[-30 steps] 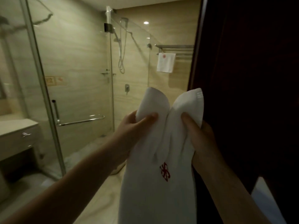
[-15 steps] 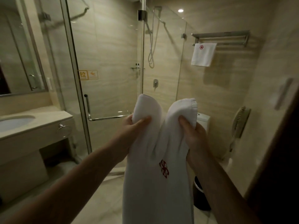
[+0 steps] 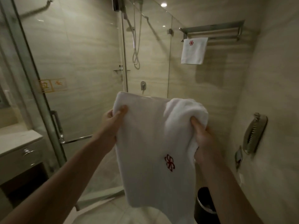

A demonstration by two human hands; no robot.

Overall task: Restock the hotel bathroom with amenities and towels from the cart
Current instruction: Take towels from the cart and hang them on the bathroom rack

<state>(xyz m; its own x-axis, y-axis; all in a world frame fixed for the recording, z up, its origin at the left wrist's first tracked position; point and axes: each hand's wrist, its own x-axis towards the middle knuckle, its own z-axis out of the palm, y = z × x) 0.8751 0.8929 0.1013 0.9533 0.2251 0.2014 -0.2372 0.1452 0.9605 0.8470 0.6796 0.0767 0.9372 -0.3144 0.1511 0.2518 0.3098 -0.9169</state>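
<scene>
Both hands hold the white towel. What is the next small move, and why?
Probably raise the white towel up and right toward the towel rack. The left hand and right hand grip its top edge, and the rail beside the hanging towel looks free.

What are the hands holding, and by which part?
A white towel, by its top edge: left hand at the left corner, right hand bunching the right.
</scene>
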